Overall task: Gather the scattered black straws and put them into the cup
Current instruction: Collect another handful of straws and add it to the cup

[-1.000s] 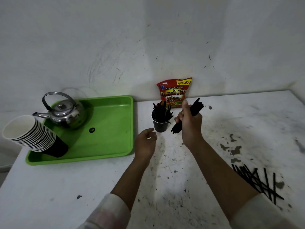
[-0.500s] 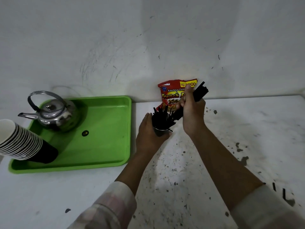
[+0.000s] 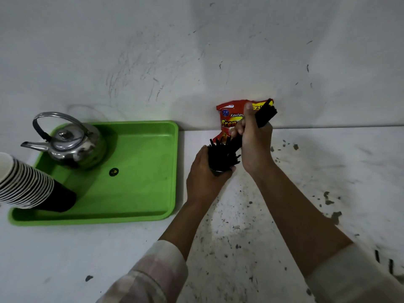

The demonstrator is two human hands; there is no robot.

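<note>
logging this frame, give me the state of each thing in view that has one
left hand: wrapped round the cup
cup: upright, packed with straws
right hand: grips a straw bundle
straw bundle: tilted, lower end at the cup
kettle: lid on, upright in the green tray
cup stack: lying tilted
snack bag: leaning on the wall

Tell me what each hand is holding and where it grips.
The right hand grips a bundle of black straws around its middle. The left hand holds the cup by its side.
</note>
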